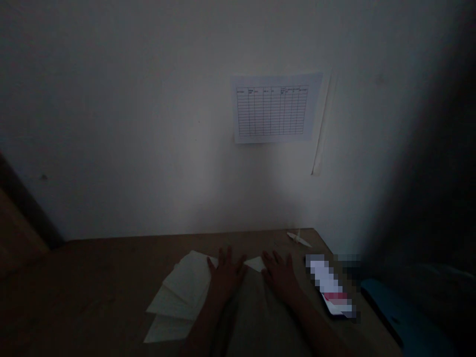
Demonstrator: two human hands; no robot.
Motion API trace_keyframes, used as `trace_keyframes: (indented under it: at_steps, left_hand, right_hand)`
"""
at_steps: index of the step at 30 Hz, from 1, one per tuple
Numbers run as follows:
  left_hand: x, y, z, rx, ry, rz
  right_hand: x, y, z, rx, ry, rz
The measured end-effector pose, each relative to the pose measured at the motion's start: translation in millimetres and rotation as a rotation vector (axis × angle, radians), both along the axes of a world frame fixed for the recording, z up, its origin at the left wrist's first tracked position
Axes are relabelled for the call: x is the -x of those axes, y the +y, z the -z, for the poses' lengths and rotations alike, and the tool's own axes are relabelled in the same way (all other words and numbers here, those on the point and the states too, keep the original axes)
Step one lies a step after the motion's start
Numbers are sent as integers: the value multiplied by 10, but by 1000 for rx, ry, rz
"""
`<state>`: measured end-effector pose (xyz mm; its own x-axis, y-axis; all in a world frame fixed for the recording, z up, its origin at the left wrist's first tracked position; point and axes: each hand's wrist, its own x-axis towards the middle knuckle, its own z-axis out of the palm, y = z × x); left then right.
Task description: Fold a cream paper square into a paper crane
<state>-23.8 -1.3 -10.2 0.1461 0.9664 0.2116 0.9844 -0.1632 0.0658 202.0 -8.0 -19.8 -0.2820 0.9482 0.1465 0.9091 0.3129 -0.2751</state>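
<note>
A small folded piece of white paper (254, 264) lies on the table between my two hands. My left hand (226, 273) rests palm down at its left side, with the fingers spread. From the right, my right hand (278, 275) lies over the other end, fingers stretched out and apart. Both hands touch the folded paper, and parts of it are hidden beneath them. Fanned out beside my left forearm are several sheets of paper (178, 292). A small folded paper crane (298, 239) sits near the back right corner of the table.
To the right of my right arm lies a phone (329, 287) with a lit, blurred screen. The brown table (92, 292) meets a white wall (141, 124) bearing a printed chart (273, 111). A blue chair (401, 312) stands past the right table edge. The light is dim.
</note>
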Motion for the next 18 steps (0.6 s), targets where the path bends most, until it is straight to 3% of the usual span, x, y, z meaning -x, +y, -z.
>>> trace_keyframes:
  at_steps: [8,13,18]
  left_hand:
    - [13,45,-101,-54,43,-10]
    - [-45,63,-181,-50,2,212]
    - [-102,55,-127,-34,-108,365]
  right_hand:
    - [-14,-2,-7,0,17,2]
    - [-32,-15,-48,-31,38,16]
    - [-52,-38,-136,-141,59,-25]
